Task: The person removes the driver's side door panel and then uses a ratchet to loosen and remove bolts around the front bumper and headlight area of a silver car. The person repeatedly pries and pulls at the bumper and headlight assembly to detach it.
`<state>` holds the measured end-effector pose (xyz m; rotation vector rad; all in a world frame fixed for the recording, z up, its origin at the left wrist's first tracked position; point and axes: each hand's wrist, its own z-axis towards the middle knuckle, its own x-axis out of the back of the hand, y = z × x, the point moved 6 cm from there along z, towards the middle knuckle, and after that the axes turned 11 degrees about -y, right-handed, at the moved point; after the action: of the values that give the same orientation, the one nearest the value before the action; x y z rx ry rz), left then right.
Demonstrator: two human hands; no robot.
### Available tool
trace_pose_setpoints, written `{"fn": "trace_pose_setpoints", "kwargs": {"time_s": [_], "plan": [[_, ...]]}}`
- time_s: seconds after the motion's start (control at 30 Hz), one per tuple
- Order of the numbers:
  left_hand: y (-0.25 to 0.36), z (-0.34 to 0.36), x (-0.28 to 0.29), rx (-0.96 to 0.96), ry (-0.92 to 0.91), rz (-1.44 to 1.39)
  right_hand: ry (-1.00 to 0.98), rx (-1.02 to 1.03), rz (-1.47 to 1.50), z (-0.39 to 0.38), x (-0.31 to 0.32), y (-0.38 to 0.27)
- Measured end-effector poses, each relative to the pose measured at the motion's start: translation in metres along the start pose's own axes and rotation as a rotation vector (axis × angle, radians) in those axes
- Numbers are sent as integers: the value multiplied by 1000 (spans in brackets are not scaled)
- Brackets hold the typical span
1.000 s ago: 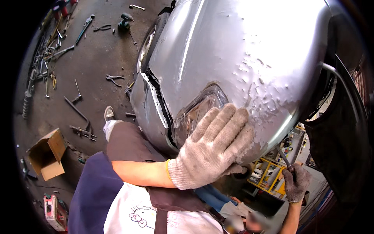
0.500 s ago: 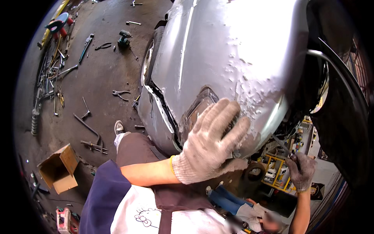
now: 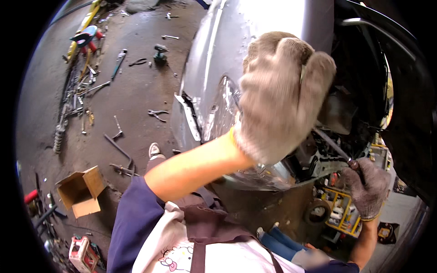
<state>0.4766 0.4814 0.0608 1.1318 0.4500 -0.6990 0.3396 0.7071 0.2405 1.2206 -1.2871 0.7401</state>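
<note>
My left hand [image 3: 284,98], in a pale knit glove, is raised over the corner of a silver car body panel [image 3: 227,45]. Its fingers bend away from me with the tips hidden, so I cannot tell whether they grip the panel. Beside the wrist is a clear-lensed car lamp [image 3: 223,102]. At the right, my gloved right hand [image 3: 368,186] is closed on the dark handle of a long metal bar [image 3: 331,144]. The bar points up and left, and its far end reaches the dark opening beside the panel.
A cardboard box [image 3: 82,191], pliers [image 3: 157,114], a cordless drill [image 3: 160,53] and scattered hand tools lie on the floor at the left. A dark raised panel [image 3: 405,113] hangs at the right. Below stand a tyre [image 3: 317,211], a yellow rack [image 3: 339,204] and another person [image 3: 282,239].
My left hand has risen up and right from the lamp, and its fingers now bend away. My right hand keeps hold of the bar. The whole view has shifted.
</note>
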Motion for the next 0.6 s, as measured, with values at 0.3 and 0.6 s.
{"fn": "trace_pose_setpoints", "kwargs": {"time_s": [0.3,0.6], "plan": [[30,36,23,-48,-6,148,100,70,11,-15,6,6],[46,-40,-76,-447,-636,848,74,54,-177,-10,3,2]]}}
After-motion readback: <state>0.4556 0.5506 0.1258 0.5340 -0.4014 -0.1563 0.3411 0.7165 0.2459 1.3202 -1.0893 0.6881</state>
